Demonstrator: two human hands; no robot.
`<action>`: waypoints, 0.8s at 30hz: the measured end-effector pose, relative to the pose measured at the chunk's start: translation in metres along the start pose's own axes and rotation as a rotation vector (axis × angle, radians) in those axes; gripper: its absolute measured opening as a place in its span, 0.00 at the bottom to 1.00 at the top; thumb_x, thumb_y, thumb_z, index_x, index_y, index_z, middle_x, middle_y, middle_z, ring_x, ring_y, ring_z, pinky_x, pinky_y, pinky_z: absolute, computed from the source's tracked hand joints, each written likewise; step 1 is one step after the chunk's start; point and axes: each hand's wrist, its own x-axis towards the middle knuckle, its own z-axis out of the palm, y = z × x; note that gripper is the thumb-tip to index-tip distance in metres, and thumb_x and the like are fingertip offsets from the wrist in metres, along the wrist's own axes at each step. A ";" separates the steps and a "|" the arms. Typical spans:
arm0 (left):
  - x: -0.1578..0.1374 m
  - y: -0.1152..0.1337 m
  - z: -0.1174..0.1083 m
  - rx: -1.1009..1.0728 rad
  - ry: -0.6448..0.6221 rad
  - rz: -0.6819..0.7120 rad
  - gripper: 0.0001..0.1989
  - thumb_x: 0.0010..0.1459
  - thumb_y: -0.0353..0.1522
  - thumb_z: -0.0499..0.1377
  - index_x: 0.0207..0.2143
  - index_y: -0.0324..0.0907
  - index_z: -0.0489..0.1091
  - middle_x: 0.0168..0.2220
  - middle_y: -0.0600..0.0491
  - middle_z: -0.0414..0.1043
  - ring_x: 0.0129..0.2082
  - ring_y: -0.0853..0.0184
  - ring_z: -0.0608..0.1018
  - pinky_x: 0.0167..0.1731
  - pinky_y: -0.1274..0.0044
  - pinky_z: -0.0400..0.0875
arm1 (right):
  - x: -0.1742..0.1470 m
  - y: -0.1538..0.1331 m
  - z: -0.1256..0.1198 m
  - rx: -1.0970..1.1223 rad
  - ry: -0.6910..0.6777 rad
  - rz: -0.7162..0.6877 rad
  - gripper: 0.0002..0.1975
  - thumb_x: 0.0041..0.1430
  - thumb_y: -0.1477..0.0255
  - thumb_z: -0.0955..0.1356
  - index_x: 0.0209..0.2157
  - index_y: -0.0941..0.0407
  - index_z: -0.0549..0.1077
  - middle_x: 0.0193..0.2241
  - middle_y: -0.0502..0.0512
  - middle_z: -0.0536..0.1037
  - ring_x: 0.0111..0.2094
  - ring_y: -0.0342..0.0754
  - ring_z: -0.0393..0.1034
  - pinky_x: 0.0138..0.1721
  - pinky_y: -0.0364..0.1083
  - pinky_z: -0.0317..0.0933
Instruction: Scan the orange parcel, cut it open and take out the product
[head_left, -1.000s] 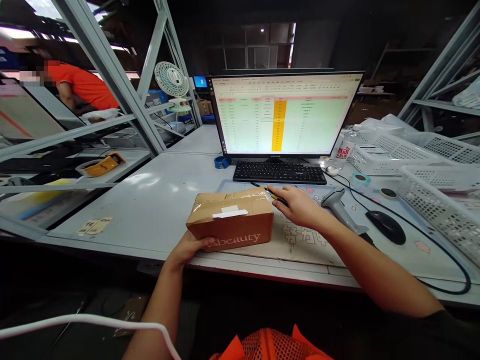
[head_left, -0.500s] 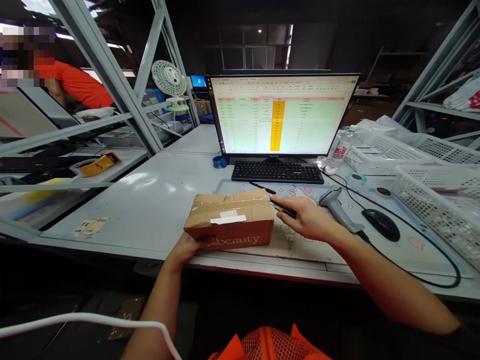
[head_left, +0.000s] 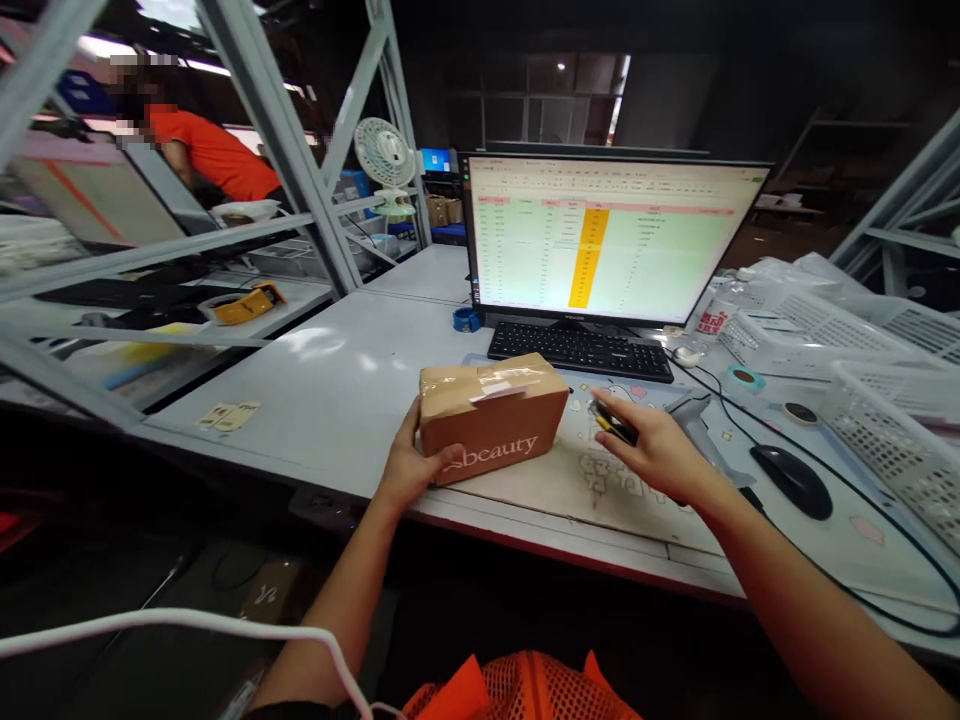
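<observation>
A brown cardboard box point(head_left: 491, 425) printed "beauty" stands on the near part of the desk, turned at an angle. Clear tape and a white label strip point(head_left: 504, 391) run along its top. My left hand point(head_left: 412, 460) is closed around the box's left end, its thumb on the printed front. To the right of the box, my right hand point(head_left: 649, 440) grips a slim black-and-yellow box cutter point(head_left: 616, 428), apart from the box. Whether its blade is out cannot be made out. Just beyond that hand lies a grey barcode scanner point(head_left: 701, 435).
Behind the box are a black keyboard point(head_left: 581, 348) and a lit monitor point(head_left: 607, 240). A black mouse point(head_left: 791, 482) and white plastic baskets point(head_left: 892, 430) are on the right. A blue tape roll point(head_left: 466, 319) sits left of the keyboard. A person in orange point(head_left: 214, 155) bends beyond the metal frame.
The view has swung left. The box has been turned and tipped, showing more of its printed front. My left thumb now shows on that front, and my right hand has drawn away from the box.
</observation>
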 end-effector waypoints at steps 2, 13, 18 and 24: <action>-0.002 0.025 -0.005 0.254 0.165 0.205 0.56 0.50 0.55 0.74 0.74 0.43 0.59 0.64 0.38 0.69 0.65 0.43 0.71 0.69 0.51 0.62 | 0.008 0.012 -0.010 -0.141 0.035 0.135 0.28 0.67 0.63 0.71 0.65 0.56 0.73 0.50 0.64 0.84 0.48 0.61 0.81 0.49 0.55 0.72; -0.011 0.132 0.018 1.163 0.059 0.526 0.43 0.57 0.35 0.71 0.72 0.36 0.64 0.60 0.33 0.68 0.58 0.41 0.69 0.67 0.47 0.52 | 0.064 -0.083 -0.012 -0.425 -0.188 0.049 0.20 0.78 0.64 0.62 0.66 0.50 0.70 0.46 0.61 0.85 0.44 0.59 0.79 0.40 0.48 0.63; -0.021 0.133 0.029 1.177 0.089 0.522 0.40 0.59 0.33 0.67 0.72 0.36 0.63 0.59 0.34 0.69 0.58 0.42 0.68 0.65 0.49 0.53 | 0.067 -0.124 0.018 -0.493 -0.208 -0.021 0.26 0.78 0.69 0.58 0.73 0.54 0.62 0.47 0.65 0.84 0.45 0.61 0.81 0.40 0.50 0.66; -0.023 0.133 0.029 1.163 0.079 0.530 0.38 0.60 0.31 0.65 0.71 0.37 0.64 0.59 0.36 0.70 0.57 0.43 0.68 0.63 0.50 0.56 | 0.063 -0.145 0.040 -0.598 -0.242 0.110 0.35 0.73 0.80 0.59 0.78 0.62 0.48 0.45 0.70 0.83 0.46 0.59 0.82 0.43 0.49 0.71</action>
